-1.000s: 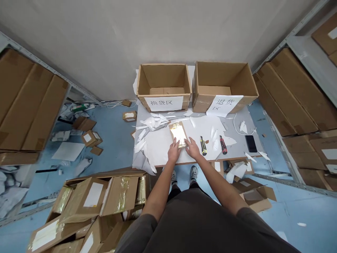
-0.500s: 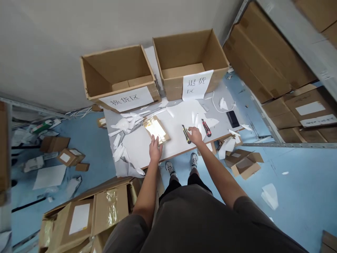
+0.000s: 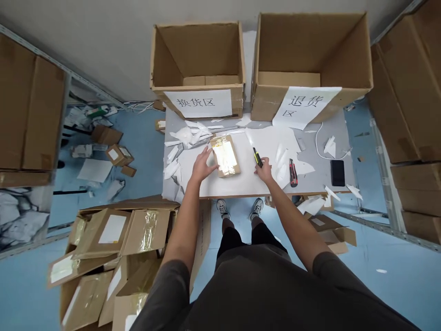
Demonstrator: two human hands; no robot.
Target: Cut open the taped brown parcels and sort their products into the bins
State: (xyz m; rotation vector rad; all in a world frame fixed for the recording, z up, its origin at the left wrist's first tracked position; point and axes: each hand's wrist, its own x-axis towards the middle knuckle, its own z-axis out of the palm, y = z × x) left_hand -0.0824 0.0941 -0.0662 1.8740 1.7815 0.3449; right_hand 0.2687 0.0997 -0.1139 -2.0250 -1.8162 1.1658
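A small flat cardboard parcel (image 3: pixel 225 156) wrapped in shiny clear tape lies on the white table (image 3: pixel 241 184). My left hand (image 3: pixel 203 165) rests against the parcel's left edge, fingers spread. My right hand (image 3: pixel 264 171) is closed around a yellow-and-black utility knife (image 3: pixel 257 156), its tip pointing away from me, just right of the parcel. A second, red-and-black utility knife (image 3: pixel 292 171) lies further right on the table.
Two open cardboard boxes with paper labels stand at the table's back, left box (image 3: pixel 198 64) and right box (image 3: pixel 310 59). A black phone (image 3: pixel 337 172) with a white cable lies right. Torn white paper scraps (image 3: pixel 188 135) litter the table. Taped parcels (image 3: pixel 113 248) pile at lower left; shelves of cartons flank both sides.
My right hand left the parcel, reached right and took hold of the yellow-and-black knife, bringing it toward the parcel. My left hand shifted to the parcel's left edge. The camera swung about.
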